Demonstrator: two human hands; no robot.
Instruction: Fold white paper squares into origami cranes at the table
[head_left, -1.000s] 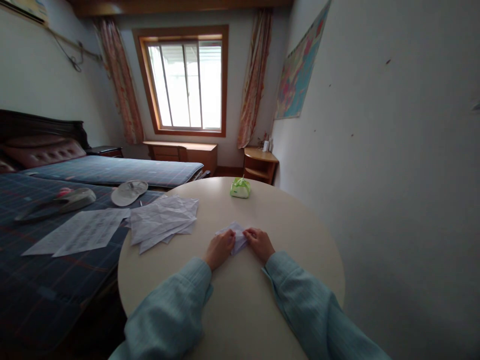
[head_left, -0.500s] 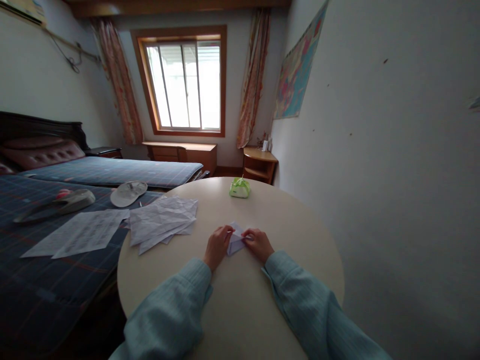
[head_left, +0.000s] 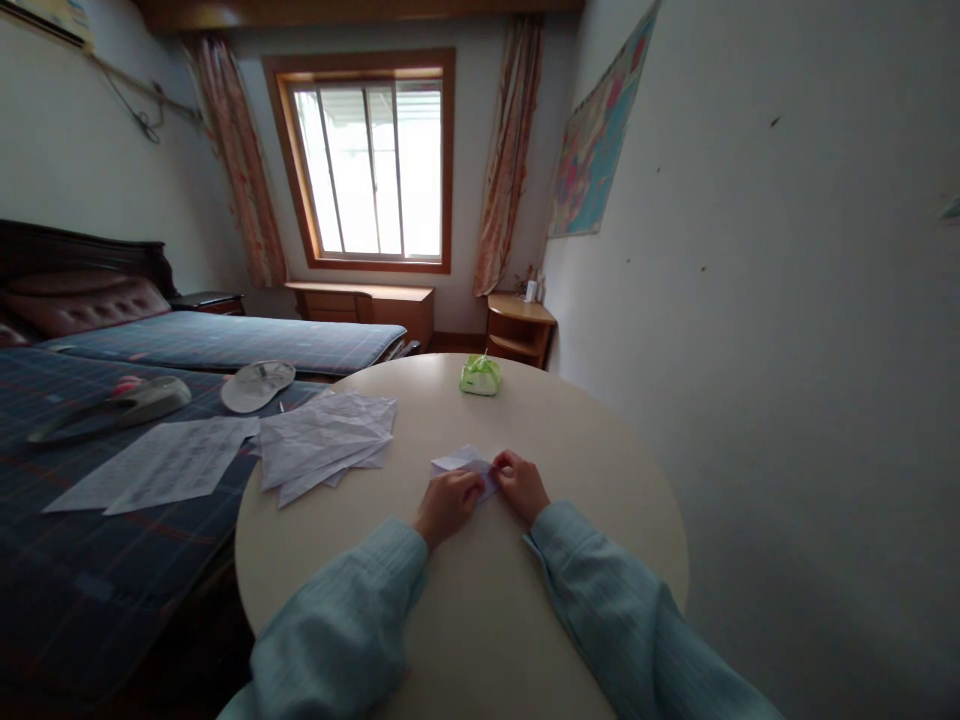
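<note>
A small folded sheet of white paper (head_left: 459,459) lies on the round cream table (head_left: 525,600), in front of me. My left hand (head_left: 450,502) rests over its near edge, fingers curled and closed on the paper, covering part of it. At the paper's right end, my right hand (head_left: 519,484) pinches the edge between thumb and fingers. The two hands are close together, their fingertips almost meeting. Exact folds under the fingers are hidden.
A stack of creased white papers (head_left: 326,440) lies at the table's left edge. Printed sheets (head_left: 169,465), a grey cap (head_left: 257,386) and a bag-like item (head_left: 146,402) are on the bed. A green tissue pack (head_left: 480,376) sits at the table's far edge.
My left hand has moved from the paper's left side toward me and right, onto its near edge. The paper's left corner now shows. My right hand has shifted slightly.
</note>
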